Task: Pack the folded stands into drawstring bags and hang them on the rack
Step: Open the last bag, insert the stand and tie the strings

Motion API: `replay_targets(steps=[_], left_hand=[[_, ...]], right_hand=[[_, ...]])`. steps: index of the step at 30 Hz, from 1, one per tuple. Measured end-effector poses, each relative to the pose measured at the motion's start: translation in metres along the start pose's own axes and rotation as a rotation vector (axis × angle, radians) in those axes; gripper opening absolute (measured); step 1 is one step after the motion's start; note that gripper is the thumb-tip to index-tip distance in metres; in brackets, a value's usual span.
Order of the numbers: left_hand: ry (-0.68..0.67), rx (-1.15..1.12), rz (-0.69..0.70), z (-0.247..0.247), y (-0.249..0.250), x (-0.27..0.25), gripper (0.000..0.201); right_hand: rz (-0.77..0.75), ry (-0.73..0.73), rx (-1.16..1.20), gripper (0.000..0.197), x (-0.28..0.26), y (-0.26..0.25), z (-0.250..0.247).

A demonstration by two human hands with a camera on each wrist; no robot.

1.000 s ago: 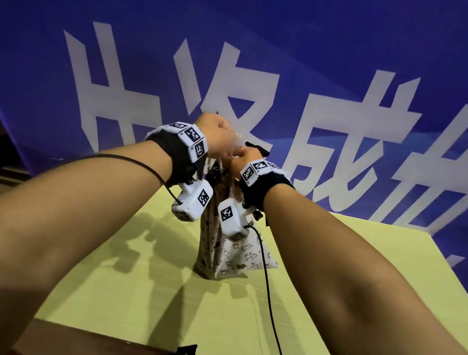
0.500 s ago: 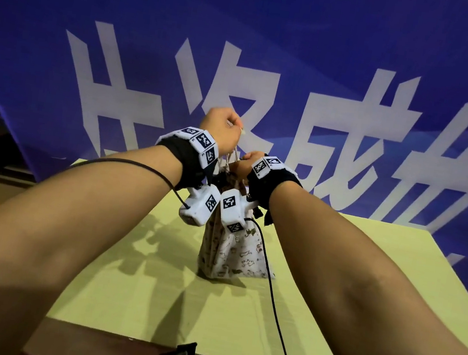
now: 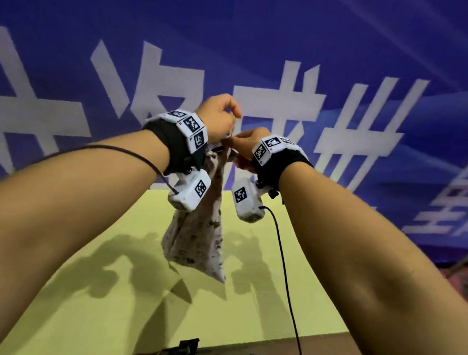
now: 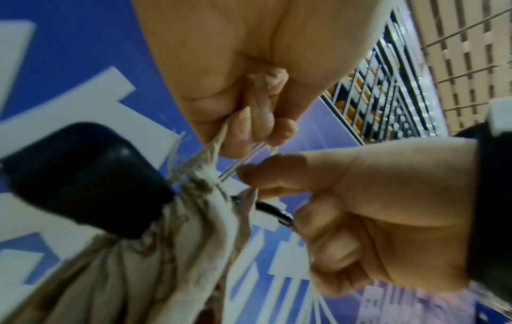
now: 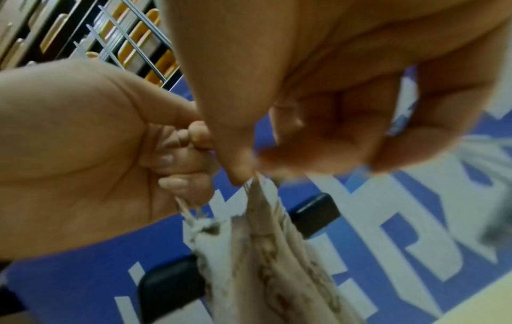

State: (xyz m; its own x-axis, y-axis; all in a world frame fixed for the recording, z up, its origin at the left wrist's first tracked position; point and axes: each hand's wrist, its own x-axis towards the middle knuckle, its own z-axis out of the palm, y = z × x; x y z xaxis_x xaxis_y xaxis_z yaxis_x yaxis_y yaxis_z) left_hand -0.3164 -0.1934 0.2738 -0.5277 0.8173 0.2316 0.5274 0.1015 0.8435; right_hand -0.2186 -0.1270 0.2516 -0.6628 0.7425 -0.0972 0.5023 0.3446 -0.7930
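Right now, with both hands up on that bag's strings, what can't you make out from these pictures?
- The rack: outside every view.
- Stand inside the drawstring bag: the cloth hides all but black ends poking out at the neck.
- Right hand's grip: blurred in the right wrist view; which strings it pinches is unclear.
- Left hand's fingertips: hidden behind the hand in the head view.
- Bag print: too blurred to read.

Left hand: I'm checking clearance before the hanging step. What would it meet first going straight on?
Probably the blue banner: the left hand, pinching the drawstring, points toward it; depth unclear.
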Motion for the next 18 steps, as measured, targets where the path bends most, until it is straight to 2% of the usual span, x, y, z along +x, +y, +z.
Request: replay_targets(steps=[3,7,11,14,18], left_hand=[[-0.116,0.0,0.039,0.03,0.028,-0.003,0.027],[-0.209,-0.024,0.094,0.071,0.064,-0.008,0.023],[-0.273,-0.022,0.158,0.122,0.099,-0.015,0.021],[-0.352,0.017,0.194,0.175,0.133,-0.023,0.019],[-0.46,0.121,0.255,0.257,0.182,-0.039,0.013]], right_hand=[[-0.068,0.095,0.12,0.018,-0.013,0.026,-0.026],[-0.046,0.184,0.192,0.021,-0.032,0.059,-0.063],[-0.021,0.335,0.282,0.029,-0.057,0.099,-0.114],[0.001,0.505,0.39,0.031,-0.085,0.144,-0.158],[0.053,0.654,0.455,0.027,-0.129,0.207,-0.222]])
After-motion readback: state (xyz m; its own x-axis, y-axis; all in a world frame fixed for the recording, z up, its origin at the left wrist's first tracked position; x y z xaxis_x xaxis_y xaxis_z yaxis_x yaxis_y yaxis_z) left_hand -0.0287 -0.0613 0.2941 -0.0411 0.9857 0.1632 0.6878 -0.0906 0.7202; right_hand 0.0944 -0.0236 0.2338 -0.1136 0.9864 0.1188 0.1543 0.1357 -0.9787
